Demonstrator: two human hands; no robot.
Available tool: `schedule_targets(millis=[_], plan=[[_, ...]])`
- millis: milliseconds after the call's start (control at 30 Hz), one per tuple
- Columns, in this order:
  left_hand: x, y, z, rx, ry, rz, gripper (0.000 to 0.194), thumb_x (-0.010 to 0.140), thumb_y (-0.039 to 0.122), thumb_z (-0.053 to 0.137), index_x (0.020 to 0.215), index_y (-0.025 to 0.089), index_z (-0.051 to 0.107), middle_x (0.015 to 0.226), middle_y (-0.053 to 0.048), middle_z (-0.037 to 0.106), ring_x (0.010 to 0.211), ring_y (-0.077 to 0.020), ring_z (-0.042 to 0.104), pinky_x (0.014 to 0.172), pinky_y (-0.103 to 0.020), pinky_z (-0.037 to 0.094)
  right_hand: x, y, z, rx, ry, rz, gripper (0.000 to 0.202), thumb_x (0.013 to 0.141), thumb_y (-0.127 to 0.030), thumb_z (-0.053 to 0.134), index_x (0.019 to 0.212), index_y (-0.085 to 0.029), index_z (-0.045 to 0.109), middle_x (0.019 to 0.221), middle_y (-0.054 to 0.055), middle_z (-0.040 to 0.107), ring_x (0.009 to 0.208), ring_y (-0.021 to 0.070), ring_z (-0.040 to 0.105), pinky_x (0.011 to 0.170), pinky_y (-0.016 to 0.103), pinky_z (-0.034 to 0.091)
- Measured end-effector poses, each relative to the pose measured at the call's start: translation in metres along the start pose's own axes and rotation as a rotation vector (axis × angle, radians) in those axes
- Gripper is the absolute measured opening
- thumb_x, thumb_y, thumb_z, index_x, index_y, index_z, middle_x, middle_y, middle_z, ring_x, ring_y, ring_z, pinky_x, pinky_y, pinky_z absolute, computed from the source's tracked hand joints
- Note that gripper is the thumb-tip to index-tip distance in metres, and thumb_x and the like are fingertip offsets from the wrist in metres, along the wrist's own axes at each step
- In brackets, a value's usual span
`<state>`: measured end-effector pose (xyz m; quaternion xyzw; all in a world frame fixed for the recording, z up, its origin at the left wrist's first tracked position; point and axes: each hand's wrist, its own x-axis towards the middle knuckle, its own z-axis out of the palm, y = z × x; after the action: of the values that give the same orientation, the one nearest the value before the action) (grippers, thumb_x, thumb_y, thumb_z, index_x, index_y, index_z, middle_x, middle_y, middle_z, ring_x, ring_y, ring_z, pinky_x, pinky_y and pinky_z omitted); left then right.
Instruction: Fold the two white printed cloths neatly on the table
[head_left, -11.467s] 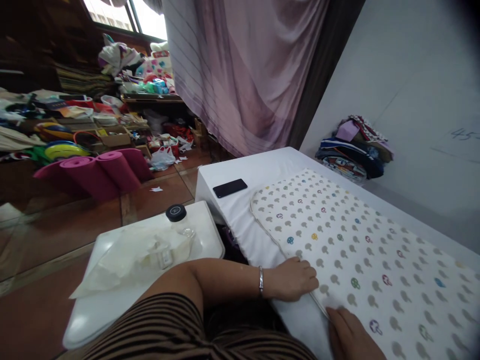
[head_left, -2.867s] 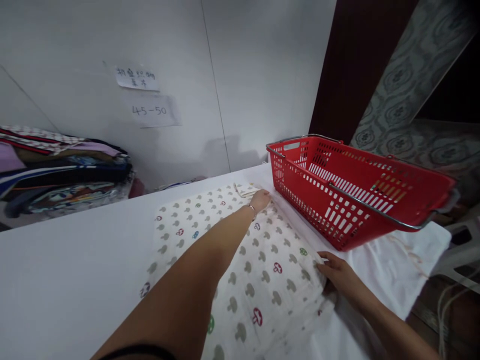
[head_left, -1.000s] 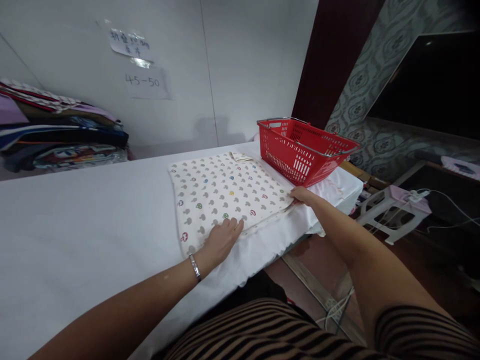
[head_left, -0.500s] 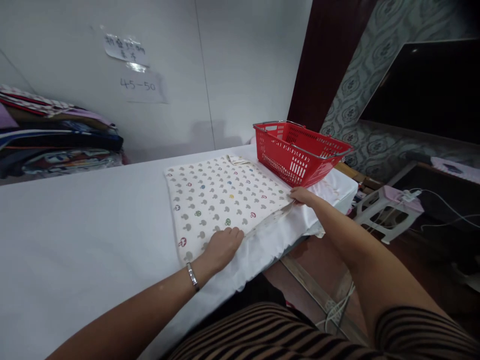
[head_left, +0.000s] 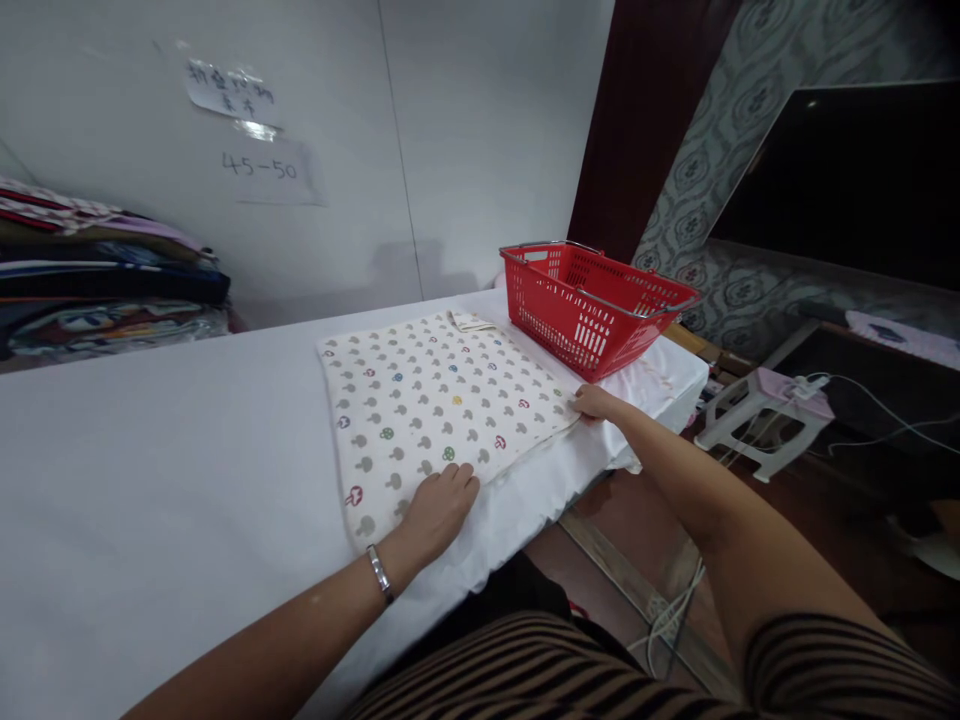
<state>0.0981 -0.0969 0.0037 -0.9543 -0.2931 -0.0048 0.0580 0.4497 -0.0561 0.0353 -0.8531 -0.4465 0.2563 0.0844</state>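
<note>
A white cloth (head_left: 427, 400) printed with small grey and coloured mushrooms lies spread on the white-covered table (head_left: 187, 470). My left hand (head_left: 442, 505), with a silver bracelet at the wrist, is closed on the cloth's near edge, its fingers curled. At the near right corner my right hand (head_left: 596, 403) pinches the cloth, just below the red basket. A small part of the far edge is folded over near the basket.
The red basket (head_left: 592, 310) stands on the table's right end. Folded fabrics (head_left: 112, 270) are stacked at the far left. A white stool (head_left: 772, 410) with a power strip and cables is at the right, below a dark screen (head_left: 855, 190).
The near edge of the cloth, lifted and gaping between my hands before, now lies lower and flatter. Both hands keep hold of it. The view has shifted slightly.
</note>
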Motion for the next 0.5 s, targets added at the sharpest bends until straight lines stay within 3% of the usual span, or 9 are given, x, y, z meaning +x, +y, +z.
schedule_targets(millis=[233, 500], plan=[[0.024, 0.009, -0.005, 0.024, 0.075, 0.003, 0.036, 0.086, 0.002, 0.037, 0.118, 0.015, 0.047, 0.103, -0.009, 0.055, 0.094, -0.0220, 0.050, 0.072, -0.034, 0.044, 0.006, 0.004, 0.004, -0.013, -0.020, 0.049, 0.011, 0.077, -0.020, 0.058, 0.077, -0.010, 0.061, 0.045, 0.000, 0.052, 0.041, 0.0151, 0.054, 0.044, 0.024, 0.045], [0.097, 0.034, -0.004, 0.013, 0.128, 0.105, 0.022, 0.089, 0.007, 0.038, 0.106, 0.012, 0.052, 0.102, -0.012, 0.053, 0.094, -0.0238, 0.049, 0.069, -0.034, 0.043, 0.006, -0.001, 0.005, 0.031, 0.007, 0.098, 0.017, 0.077, -0.023, 0.062, 0.087, -0.008, 0.061, 0.046, -0.001, 0.052, 0.041, 0.0153, 0.054, 0.044, 0.024, 0.046]])
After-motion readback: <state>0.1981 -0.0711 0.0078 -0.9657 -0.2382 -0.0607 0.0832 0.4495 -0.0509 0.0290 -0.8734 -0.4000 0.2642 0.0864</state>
